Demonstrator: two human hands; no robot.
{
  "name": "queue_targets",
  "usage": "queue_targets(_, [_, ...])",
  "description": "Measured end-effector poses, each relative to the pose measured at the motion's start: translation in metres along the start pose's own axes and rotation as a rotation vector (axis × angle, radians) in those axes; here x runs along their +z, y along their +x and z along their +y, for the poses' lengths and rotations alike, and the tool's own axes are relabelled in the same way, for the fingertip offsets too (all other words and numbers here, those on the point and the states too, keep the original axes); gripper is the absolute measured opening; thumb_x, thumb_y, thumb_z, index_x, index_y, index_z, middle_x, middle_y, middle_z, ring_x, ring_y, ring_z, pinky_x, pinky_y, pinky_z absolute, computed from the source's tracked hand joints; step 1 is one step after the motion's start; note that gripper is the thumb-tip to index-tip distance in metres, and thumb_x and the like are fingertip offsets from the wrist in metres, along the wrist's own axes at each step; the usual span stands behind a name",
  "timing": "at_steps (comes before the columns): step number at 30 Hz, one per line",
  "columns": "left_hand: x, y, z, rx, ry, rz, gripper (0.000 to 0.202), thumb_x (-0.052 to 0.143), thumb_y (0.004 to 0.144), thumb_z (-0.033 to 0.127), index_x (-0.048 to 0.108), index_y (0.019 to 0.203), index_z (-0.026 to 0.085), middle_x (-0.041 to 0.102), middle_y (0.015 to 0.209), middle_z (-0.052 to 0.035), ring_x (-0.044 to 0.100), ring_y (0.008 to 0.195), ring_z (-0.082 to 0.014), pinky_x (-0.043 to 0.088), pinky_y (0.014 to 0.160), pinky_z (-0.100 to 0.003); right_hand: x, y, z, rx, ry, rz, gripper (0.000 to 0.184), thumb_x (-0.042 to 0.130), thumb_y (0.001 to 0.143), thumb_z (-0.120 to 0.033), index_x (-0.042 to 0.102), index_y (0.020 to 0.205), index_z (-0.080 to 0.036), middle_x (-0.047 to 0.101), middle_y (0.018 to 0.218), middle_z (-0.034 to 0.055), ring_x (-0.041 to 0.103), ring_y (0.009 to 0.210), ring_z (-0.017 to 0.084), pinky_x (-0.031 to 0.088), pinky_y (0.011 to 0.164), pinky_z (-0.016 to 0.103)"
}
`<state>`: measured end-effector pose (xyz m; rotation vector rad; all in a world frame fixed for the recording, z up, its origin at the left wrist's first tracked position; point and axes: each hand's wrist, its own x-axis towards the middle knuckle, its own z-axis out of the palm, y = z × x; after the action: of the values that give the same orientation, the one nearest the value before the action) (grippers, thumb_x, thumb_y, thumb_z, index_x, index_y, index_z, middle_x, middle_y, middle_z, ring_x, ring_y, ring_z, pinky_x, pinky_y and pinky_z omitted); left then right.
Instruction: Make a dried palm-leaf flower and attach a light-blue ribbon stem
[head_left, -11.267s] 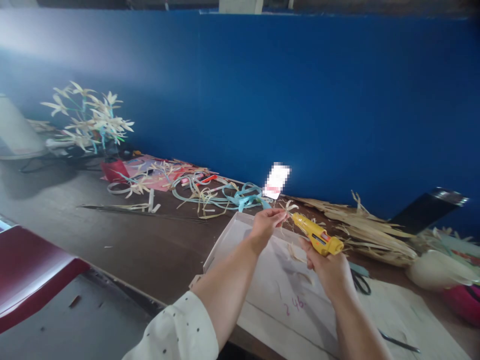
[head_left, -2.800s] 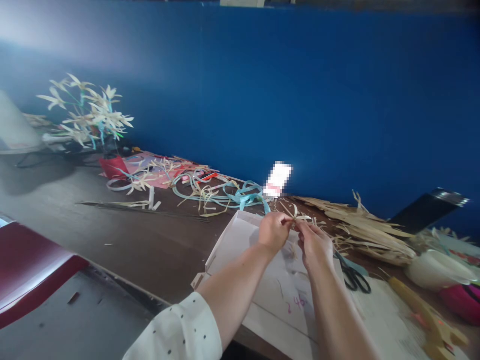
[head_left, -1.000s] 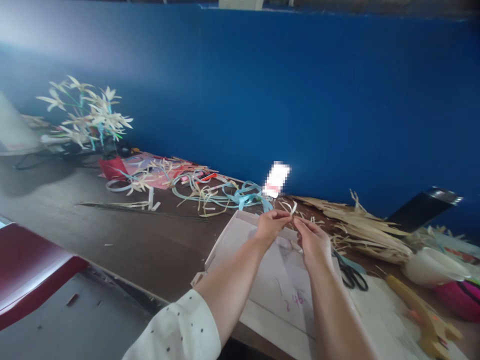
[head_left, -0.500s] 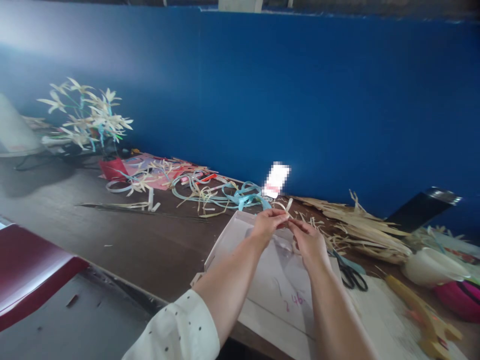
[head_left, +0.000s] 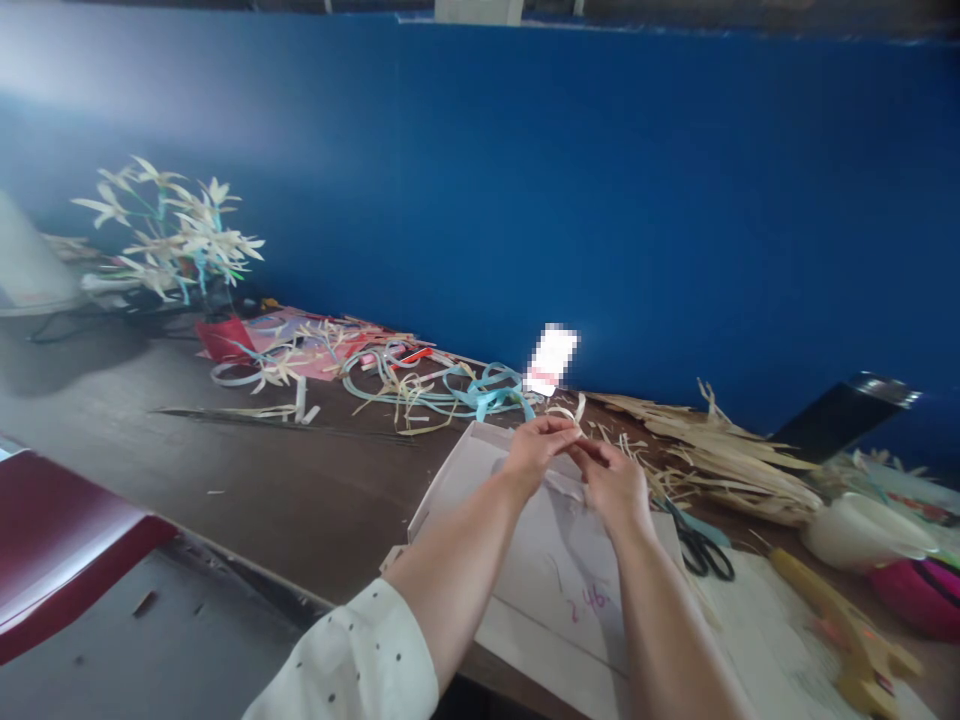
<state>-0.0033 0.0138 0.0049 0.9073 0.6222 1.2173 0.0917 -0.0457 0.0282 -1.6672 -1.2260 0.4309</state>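
Note:
Above the far part of a flat white cardboard box (head_left: 540, 590), my two hands meet with their fingertips close together. My left hand (head_left: 536, 452) pinches a thin pale strip (head_left: 579, 408) whose curled end sticks up past the fingers. My right hand (head_left: 613, 480) is closed in a pinch at the same strip, its thumb and index finger touching the left fingertips. The strip's middle is hidden by the fingers. Purple handwriting marks the box between my forearms.
Black-handled scissors (head_left: 701, 550) lie right of the box, near a yellow tool (head_left: 847, 620) and a white bowl (head_left: 866, 530). Dried pale leaves (head_left: 720, 450) and a dark flask (head_left: 847, 410) lie by the blue wall. Blue ribbon (head_left: 487, 390) and flowers (head_left: 187, 230) are left.
My right hand has shifted slightly left, its fingers drawing closer to the left hand's. The left hand stays nearly in place, still pinching the strip.

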Motion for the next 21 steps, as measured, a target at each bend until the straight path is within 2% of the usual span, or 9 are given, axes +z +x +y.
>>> queue_targets(7, [0.0012, -0.0016, 0.0025, 0.001, 0.018, -0.042, 0.031, 0.077, 0.053, 0.03, 0.065, 0.077, 0.013, 0.059, 0.066, 0.0014, 0.049, 0.058, -0.0058, 0.04, 0.065, -0.023, -0.0009, 0.0023, 0.0028, -0.029, -0.04, 0.013, 0.033, 0.062, 0.066, -0.048, 0.072, 0.077, -0.018, 0.064, 0.059, 0.0035, 0.054, 0.057, 0.018, 0.038, 0.056, 0.028])
queue_targets(14, [0.0001, -0.0034, 0.0037, -0.002, 0.043, -0.048, 0.03, 0.076, 0.055, 0.033, 0.066, 0.075, 0.013, 0.06, 0.069, 0.0007, 0.052, 0.063, -0.0074, 0.041, 0.072, -0.025, -0.0018, 0.0045, 0.0078, -0.036, -0.074, -0.003, 0.035, 0.062, 0.066, -0.048, 0.071, 0.08, -0.018, 0.068, 0.072, 0.0055, 0.058, 0.066, 0.02, 0.039, 0.063, 0.029])
queue_targets(21, [-0.0015, -0.0024, 0.0032, -0.007, 0.081, -0.008, 0.03, 0.077, 0.054, 0.033, 0.066, 0.073, 0.013, 0.061, 0.068, 0.0005, 0.052, 0.065, -0.0083, 0.041, 0.075, -0.026, -0.0023, 0.0034, 0.0051, -0.043, -0.092, 0.009, 0.031, 0.062, 0.066, -0.046, 0.071, 0.076, -0.019, 0.069, 0.071, 0.0049, 0.059, 0.067, 0.021, 0.04, 0.065, 0.031])
